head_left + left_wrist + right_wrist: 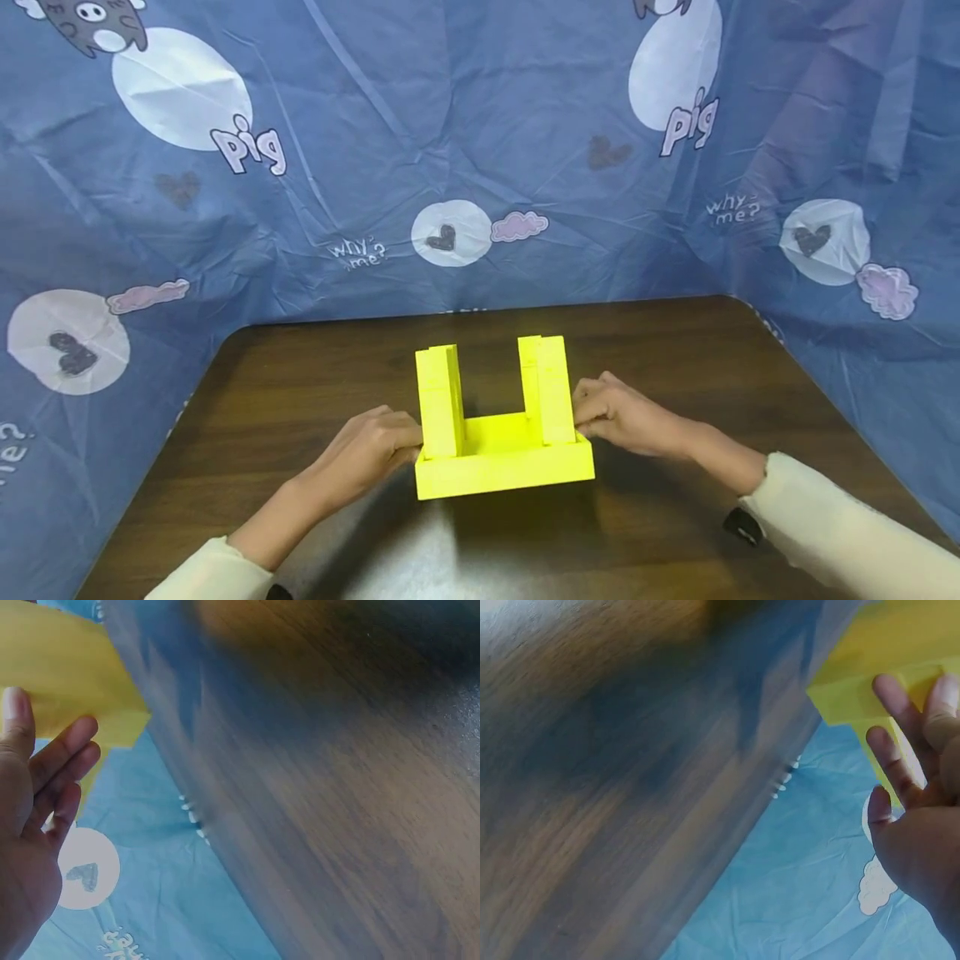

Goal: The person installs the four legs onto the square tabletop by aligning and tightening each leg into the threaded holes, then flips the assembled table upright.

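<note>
A bright yellow shallow tray [506, 473] hangs tilted above the table, held between both hands. Yellow upright blocks stand along its two sides, a left block [441, 404] and a right block [555, 392], with a gap between them. My left hand [371, 446] grips the tray's left side; in the left wrist view its thumb [16, 712] lies against the yellow surface. On the opposite side, my right hand [626, 417] holds the tray's right edge, and its fingers [896, 701] show against the yellow underside in the right wrist view.
Below lies a dark brown wooden table [300, 375] with rounded far corners. A blue printed cloth [465, 150] hangs behind it and along both sides. The tray's shadow [525, 533] falls on the tabletop.
</note>
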The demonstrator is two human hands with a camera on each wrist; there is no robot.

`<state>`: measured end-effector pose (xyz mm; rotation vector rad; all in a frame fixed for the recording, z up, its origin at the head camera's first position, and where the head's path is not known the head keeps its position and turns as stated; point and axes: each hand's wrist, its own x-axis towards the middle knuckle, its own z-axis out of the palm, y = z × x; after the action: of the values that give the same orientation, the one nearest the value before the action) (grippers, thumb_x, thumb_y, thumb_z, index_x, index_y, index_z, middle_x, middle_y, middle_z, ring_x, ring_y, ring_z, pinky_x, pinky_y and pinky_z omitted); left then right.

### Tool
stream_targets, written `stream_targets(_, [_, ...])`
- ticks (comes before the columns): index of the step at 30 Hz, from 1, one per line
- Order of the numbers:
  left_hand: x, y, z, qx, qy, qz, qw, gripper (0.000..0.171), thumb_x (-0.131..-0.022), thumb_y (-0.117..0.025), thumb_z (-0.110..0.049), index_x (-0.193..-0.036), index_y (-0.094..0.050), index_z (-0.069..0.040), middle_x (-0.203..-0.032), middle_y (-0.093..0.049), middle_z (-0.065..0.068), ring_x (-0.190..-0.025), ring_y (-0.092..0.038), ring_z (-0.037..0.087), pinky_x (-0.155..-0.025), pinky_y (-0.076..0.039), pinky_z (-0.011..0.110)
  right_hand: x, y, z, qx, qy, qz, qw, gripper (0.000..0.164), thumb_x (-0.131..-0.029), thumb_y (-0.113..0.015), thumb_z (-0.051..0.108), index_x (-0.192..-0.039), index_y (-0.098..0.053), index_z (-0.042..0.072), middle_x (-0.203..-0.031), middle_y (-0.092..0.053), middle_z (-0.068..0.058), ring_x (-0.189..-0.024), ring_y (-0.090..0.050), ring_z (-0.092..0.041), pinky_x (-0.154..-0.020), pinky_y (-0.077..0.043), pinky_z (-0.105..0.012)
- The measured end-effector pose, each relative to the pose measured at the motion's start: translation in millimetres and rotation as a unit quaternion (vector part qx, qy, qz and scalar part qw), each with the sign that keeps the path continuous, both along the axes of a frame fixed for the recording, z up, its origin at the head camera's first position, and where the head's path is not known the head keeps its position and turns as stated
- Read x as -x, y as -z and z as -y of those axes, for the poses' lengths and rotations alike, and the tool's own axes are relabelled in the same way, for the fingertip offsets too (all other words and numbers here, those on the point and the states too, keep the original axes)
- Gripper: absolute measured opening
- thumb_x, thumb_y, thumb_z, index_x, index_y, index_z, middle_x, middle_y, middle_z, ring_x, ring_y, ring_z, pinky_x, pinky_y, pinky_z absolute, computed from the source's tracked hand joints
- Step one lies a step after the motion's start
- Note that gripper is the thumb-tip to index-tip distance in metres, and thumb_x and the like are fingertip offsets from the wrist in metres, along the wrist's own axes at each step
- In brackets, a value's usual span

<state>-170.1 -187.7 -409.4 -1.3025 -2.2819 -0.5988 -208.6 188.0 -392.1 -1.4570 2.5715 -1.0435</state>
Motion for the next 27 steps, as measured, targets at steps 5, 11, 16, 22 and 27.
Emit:
stream_targets(5, [-4.7, -3.1, 0, -0.010, -0.030, 0.022, 0.9993, 0.018, -0.080, -0.077, 0.002, -0.079, -0.069, -0.014, -0.072, -0.060, -0.009, -0.064, -0.048, 0.005, -0.059, -0.041, 0.026, 1.8, -2.6, -3, 0.045, 0.020, 0.096, 0.994, 0.032, -0.086, -0.064, -0.013, -0.087, -0.081, 0.015, -0.081, -0.061, 0.013, -0.080, -0.054, -0.007, -0.088, -0.031, -0.049])
stream_targets(11, [-9.4, -7.9, -2, -0.003, -0.063, 0.086, 0.9943, 0.012, -0.082, -0.078, -0.007, -0.082, -0.070, -0.016, -0.075, -0.062, -0.011, -0.067, -0.048, 0.006, -0.062, -0.046, 0.029, 4.5, -4.4, -4, 0.081, -0.002, 0.153, 0.985, 0.018, -0.092, -0.067, -0.002, -0.089, -0.081, 0.008, -0.075, -0.064, 0.005, -0.072, -0.048, -0.005, -0.072, -0.042, -0.028])
stream_targets(16, [-11.8, -14.6, -3, -0.028, -0.072, 0.208, 0.9750, 0.009, -0.088, -0.072, -0.008, -0.084, -0.071, -0.016, -0.081, -0.067, -0.011, -0.072, -0.055, 0.005, -0.076, -0.053, 0.041, 6.5, -5.1, -1, 0.092, -0.023, 0.232, 0.968, 0.019, -0.095, -0.064, 0.001, -0.082, -0.077, 0.005, -0.079, -0.071, -0.010, -0.086, -0.064, -0.017, -0.079, -0.053, -0.034])
stream_targets(22, [-8.5, -20.7, -3, -0.102, -0.001, 0.372, 0.9228, 0.011, -0.098, -0.062, -0.006, -0.093, -0.072, -0.006, -0.075, -0.071, -0.005, -0.073, -0.069, 0.014, -0.078, -0.055, 0.038, 7.0, -6.3, -1, 0.094, 0.003, 0.308, 0.947, 0.023, -0.099, -0.060, 0.004, -0.080, -0.073, 0.000, -0.072, -0.069, -0.016, -0.074, -0.066, -0.033, -0.081, -0.054, -0.040])
stream_targets(27, [-5.0, -26.8, 1, -0.121, 0.014, 0.439, 0.8900, 0.017, -0.102, -0.056, -0.007, -0.103, -0.073, -0.001, -0.073, -0.071, -0.001, -0.074, -0.069, 0.019, -0.085, -0.051, 0.032, 6.1, -7.4, 2, 0.104, 0.029, 0.345, 0.932, 0.029, -0.102, -0.060, 0.016, -0.081, -0.071, -0.001, -0.070, -0.066, -0.013, -0.082, -0.065, -0.031, -0.087, -0.050, -0.046])
